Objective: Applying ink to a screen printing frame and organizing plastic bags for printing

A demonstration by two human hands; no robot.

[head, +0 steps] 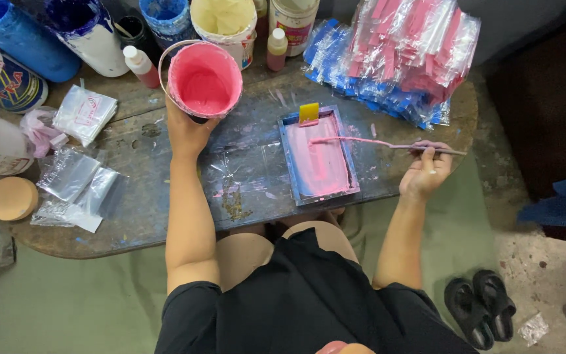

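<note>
Head view: a person works pink paint at a low bench (165, 223).
Left hand (188, 131) fingers clasp the pink paint bucket (203, 80); right hand (426, 172) fingers pinch a stick (388, 144) reaching over the tray (318, 156).

Heap of clear plastic packets with pink and blue contents (397, 56) at counter's far right. Small clear plastic bags, flat and empty (76, 187), near left edge; one white-printed clear packet (85, 113) beyond them.

On the table (132, 223), the tray (319, 157) lies in the middle with the scraper (308, 113) on its far rim, the bucket (204, 78) to its left, the stack of packets (401, 59) behind to its right, and the sandals (479, 307) on the floor (545, 262) at the right.
</note>
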